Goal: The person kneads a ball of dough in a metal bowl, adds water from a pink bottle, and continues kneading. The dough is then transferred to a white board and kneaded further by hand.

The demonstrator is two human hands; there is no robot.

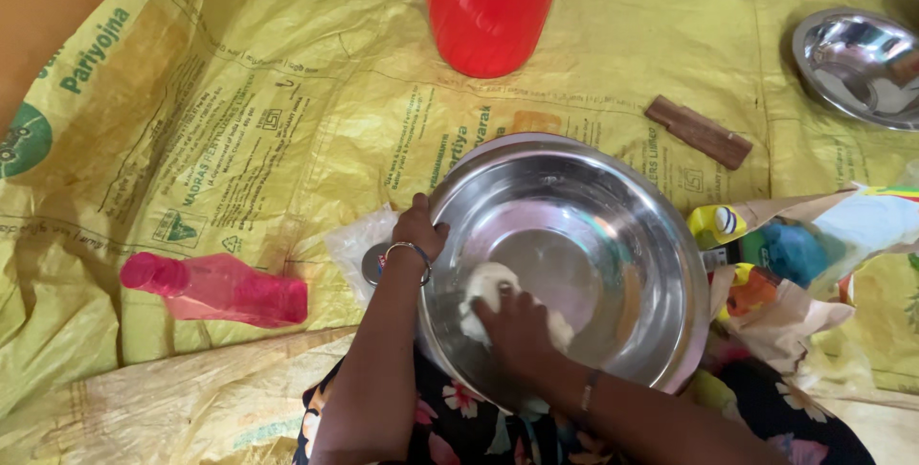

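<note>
**Dough pressed in the steel basin**

The right hand lies knuckles up on a pale lump of dough at the near left of the large round steel basin, fingers curled down into it; how firmly they close on it cannot quite be told, since the hand hides most of the lump. The left hand is clamped over the basin's left rim, thumb inside, a thin bangle at the wrist.

The basin rests on a yellow printed plastic sheet spread on the floor. Tucked under its left edge is a crumpled clear plastic bag. To the left, well apart, lies one pink plastic bottle on its side. Far behind the basin stands one red plastic bucket, with bare sheet between them. A brown wooden block lies at the far right, and beyond it a second, smaller steel bowl is cut by the frame's right edge. Just beside the basin's right rim sits a heap of colourful packets and paper, crowding that side.

Open sheet remains on the far left. Two steel vessels, one bottle, one bucket, one block.
</note>
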